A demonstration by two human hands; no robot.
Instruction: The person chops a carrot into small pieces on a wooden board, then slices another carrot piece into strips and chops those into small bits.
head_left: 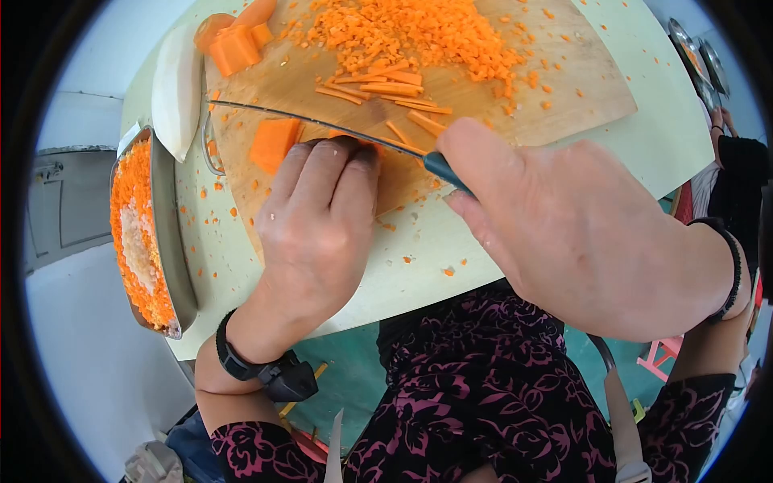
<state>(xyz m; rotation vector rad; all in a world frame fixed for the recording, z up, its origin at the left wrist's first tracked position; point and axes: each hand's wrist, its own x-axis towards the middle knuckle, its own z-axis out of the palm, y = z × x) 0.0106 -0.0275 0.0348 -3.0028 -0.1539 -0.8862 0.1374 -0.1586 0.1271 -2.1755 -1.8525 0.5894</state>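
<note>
My right hand (564, 225) is wrapped round the dark green handle of a knife (314, 119), whose blade reaches left over the wooden board (564, 105). Curled fingers of my left hand (322, 209) press down on a carrot piece at the near part of the board, just below the blade; most of that piece is hidden. Beside them lies a carrot block (274, 143). Thin carrot strips (386, 84) lie beyond the blade, and a heap of finely diced carrot (427, 36) covers the far part of the board.
At the left stands a metal tray (181, 266) of chopped orange and white food. A peeled white radish (175, 92) lies by the board's left edge, near more carrot chunks (235, 48). Carrot bits dot the pale table (386, 274). Another person (737, 169) and metal bowls are at the right.
</note>
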